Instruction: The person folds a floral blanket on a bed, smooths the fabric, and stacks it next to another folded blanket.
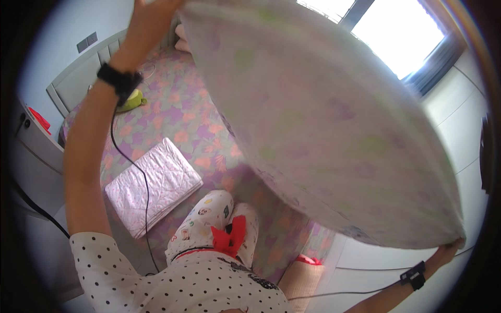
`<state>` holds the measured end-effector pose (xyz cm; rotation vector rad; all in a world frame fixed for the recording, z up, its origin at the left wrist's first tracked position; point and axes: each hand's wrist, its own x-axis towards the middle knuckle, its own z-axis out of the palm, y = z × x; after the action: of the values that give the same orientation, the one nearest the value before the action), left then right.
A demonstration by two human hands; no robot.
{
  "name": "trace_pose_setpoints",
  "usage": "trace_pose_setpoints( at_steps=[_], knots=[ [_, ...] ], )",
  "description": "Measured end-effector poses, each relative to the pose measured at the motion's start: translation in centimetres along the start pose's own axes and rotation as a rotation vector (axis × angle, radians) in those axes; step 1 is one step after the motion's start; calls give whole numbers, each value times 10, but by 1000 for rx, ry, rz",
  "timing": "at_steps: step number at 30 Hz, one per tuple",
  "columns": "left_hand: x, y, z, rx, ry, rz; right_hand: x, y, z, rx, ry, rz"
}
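A wide pale floral sheet [323,130] is spread taut in the air in front of me, billowing between my raised arms. My left hand [154,18], partly cut off by the top edge, grips its upper left corner. At far right, my right hand [452,249] is closed round the opposite corner. Below the sheet is a bed [182,115] with a purple, orange and grey floral cover. On it, left of my knees, lies a folded pink-white quilt [151,188]. The raised sheet hides much of the bed's right side.
Near the padded headboard [73,86] sits a green rounded object [131,101]; pink pillows [182,39] lie further back. A black cable [146,198] hangs across the quilt. White cabinets [386,261] line the right, a bright window [399,36] the back.
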<state>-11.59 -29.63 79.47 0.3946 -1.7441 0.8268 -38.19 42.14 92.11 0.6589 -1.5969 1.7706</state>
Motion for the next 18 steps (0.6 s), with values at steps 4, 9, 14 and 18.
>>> trace_pose_setpoints(
  at_steps=[4,9,14,18],
  knots=[
    [88,-48,-13,274,332,-259,12,-8,-6,-129,-22,-92],
    [90,-12,27,-287,-371,-160,-8,99,43,-493,-232,-7],
    [-127,130,38,-744,-1629,307,-88,255,98,-1008,-728,133],
    [-244,197,29,-955,-1557,734,-138,347,106,-1281,-1046,220]
  ],
)
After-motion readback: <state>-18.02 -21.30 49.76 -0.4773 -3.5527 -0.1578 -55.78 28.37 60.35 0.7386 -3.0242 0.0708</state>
